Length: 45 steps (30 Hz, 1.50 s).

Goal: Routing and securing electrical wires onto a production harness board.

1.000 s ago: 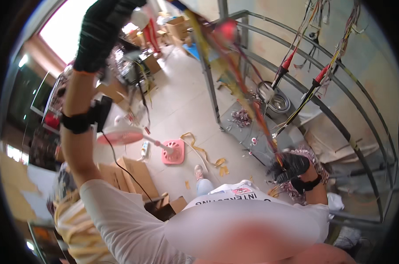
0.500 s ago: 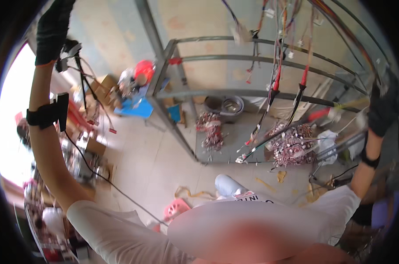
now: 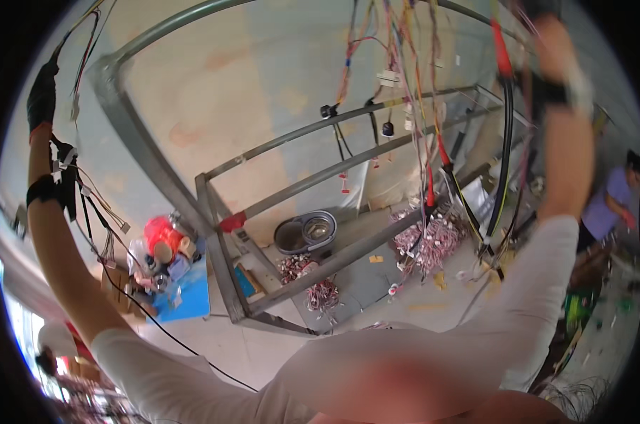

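1. Right hand (image 3: 540, 8) now reaches the upper edge; its grip cannot be told.
2. Red-sleeved harness (image 3: 506, 127), previously slanting, hangs near-vertical beside it, apparently suspended near other harnesses (image 3: 431, 186).
3. Left hand (image 3: 42, 97) remains raised beside wires (image 3: 85, 53); grip unclear.

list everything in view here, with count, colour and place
wall: one, patchy beige and blue-grey, background
metal frame: one, grey, middle
hanging wires: many, multicoloured, upper left, middle and right
wire bundles: at least two, pinkish, low, beyond the frame
bucket: one, grey, near the wall
blue sheet: one, blue, lower left
red bundle: one, red, by the blue sheet
co-worker: one, purple top, right edge
left hand: one, black-gloved, upper left
right hand: one, dark, blurred, top right
sleeves: two, white, lower left and right
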Each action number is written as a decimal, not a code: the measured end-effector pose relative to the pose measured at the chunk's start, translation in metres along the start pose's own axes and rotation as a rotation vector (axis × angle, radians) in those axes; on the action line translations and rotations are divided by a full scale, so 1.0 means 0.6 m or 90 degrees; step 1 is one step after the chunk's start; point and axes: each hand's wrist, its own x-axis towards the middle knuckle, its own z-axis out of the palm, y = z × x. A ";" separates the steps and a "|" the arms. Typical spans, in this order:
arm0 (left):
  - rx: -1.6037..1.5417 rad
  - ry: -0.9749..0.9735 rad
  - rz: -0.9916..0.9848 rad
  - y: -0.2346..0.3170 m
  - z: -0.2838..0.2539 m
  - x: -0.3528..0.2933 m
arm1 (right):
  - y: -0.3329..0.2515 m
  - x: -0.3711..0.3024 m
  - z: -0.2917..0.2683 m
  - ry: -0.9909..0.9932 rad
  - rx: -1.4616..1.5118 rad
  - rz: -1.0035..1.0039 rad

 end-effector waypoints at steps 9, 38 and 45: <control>-0.572 -0.290 -0.424 0.269 0.254 -0.332 | -0.163 -0.271 -0.075 0.002 0.360 0.077; -2.195 0.117 0.998 1.625 -0.957 0.651 | 0.245 -1.659 -0.763 -0.914 0.261 0.996; -2.024 0.065 1.535 1.876 -0.960 0.770 | 0.319 -1.752 -0.798 -0.860 0.141 0.999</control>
